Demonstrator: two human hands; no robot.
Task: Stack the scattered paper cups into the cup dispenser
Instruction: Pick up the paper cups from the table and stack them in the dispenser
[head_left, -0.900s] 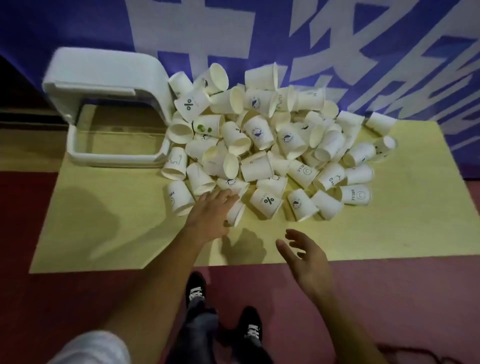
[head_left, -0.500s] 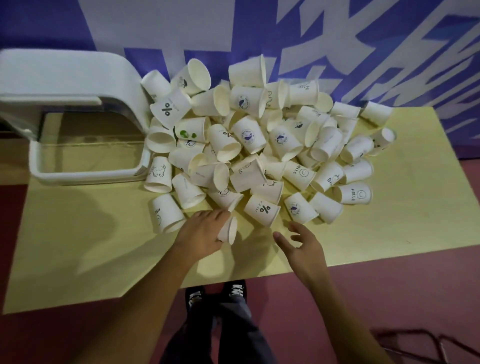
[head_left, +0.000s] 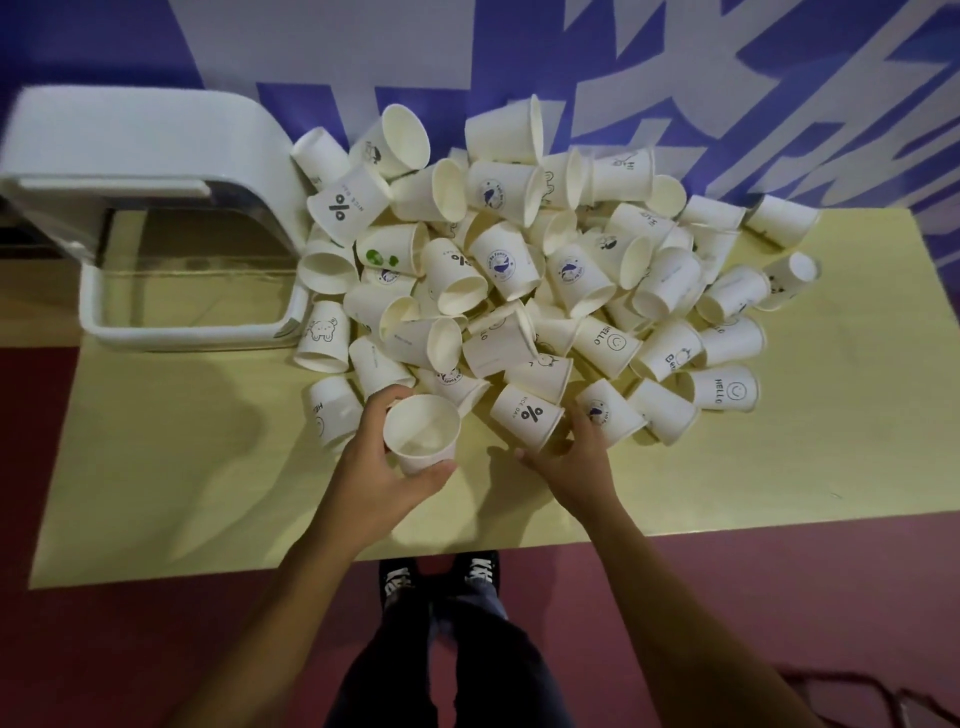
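Left hand grips a cup mouth-up; right hand, spread wide, touches the sideways percent cup.

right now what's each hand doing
Left hand: holds a plain paper cup, mouth up.
Right hand: at the % cup; grip cannot be told.

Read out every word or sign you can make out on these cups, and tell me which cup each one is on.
"HELLO" plus a smiley: right-edge cup
"HELLO" plus a smiley: mid-pile cup
"NICE DAY" and "%": near-edge cup
"NICE DAY" and "%": upper-left cup
Whale-badge cups: ring lettering too small to read
Wall lettering: cropped, unreadable
Other prints: too blurred
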